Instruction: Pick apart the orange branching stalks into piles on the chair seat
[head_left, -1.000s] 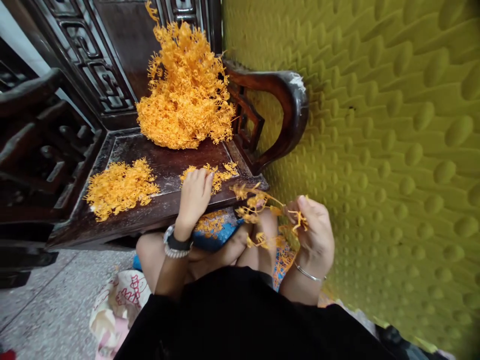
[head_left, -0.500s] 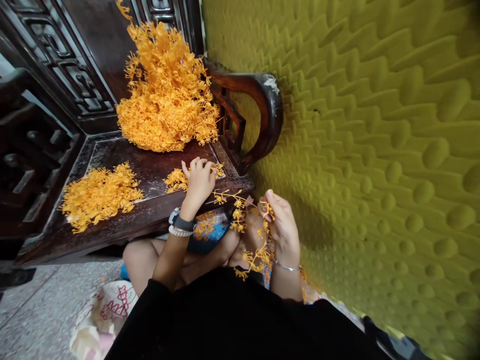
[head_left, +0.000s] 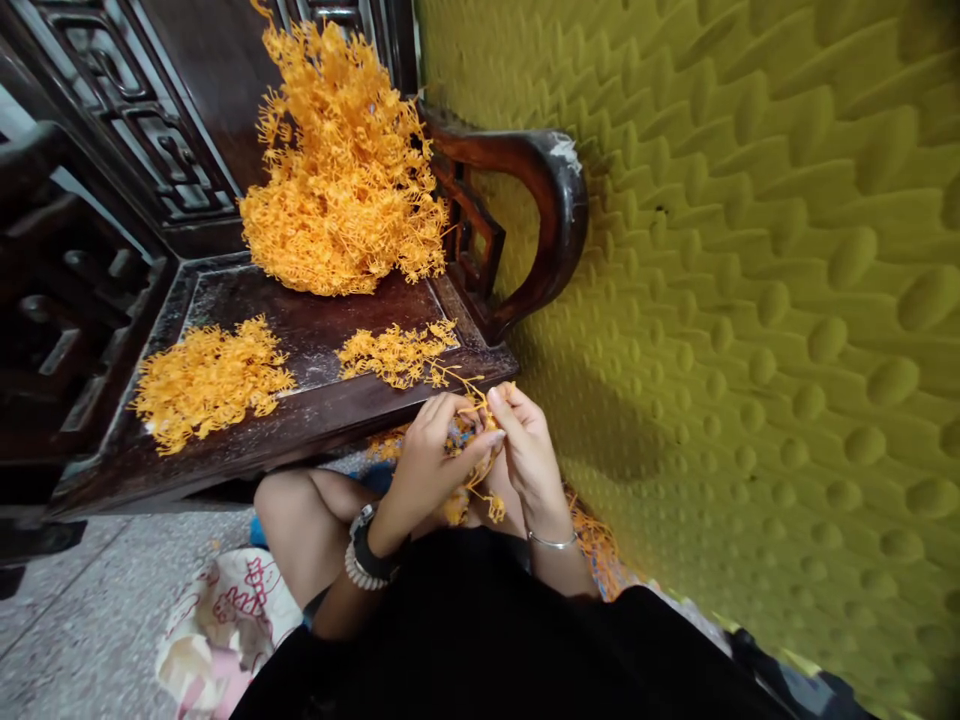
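Over my lap, my right hand (head_left: 531, 455) pinches an orange plastic flower sprig (head_left: 474, 400) between thumb and fingers. Close beside it, my left hand (head_left: 435, 455) has its fingers curled at the same sprig, thumb reaching toward the right hand; its fingertips are partly hidden. One stem runs up from my hands to a small orange heap (head_left: 394, 355) at the seat's front edge. Further left on the dark wooden chair seat (head_left: 315, 330) lies another loose heap of orange pieces (head_left: 214, 380). A tall mass of orange sprigs (head_left: 345, 190) stands at the back.
A curved wooden armrest (head_left: 559, 220) rises at the right of the seat, beside a yellow-green embossed wall (head_left: 750, 300). On the speckled floor (head_left: 90, 600) at lower left sits a white bag with red print (head_left: 247, 600). More orange strands (head_left: 596, 540) lie right of my lap.
My left hand has left the small heap on the seat and come down to my right hand at the sprig. My right hand has moved slightly left. The view has shifted a little.
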